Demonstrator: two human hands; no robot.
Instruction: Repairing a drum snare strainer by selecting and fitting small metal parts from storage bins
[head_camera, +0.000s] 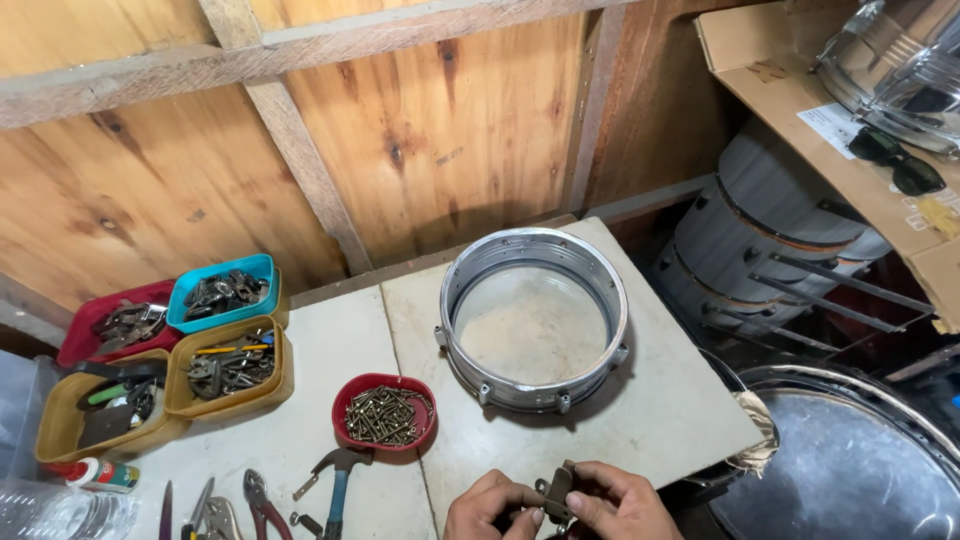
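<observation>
red bowl (352, 392) of screws (386, 415), trays of hardware (228, 367)

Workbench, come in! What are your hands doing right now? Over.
Left hand and right hand both pinching a small dark metal bracket. Metal drum shell sits untouched beyond them. Red bowl of screws to the left, not in the way.

Worktable (650, 400): drum shell (533, 318) at centre-rear, just before the plank wall (420, 130); bowl of screws (385, 411) to its front-left. Left end: four parts trays (180, 350) clustered in two rows, hammer (335, 480) and pliers (262, 508) before them. Front edge: left hand (490, 508) and right hand (620, 505) together on a small bracket (556, 493); stacked drums (770, 230) right of table.
</observation>
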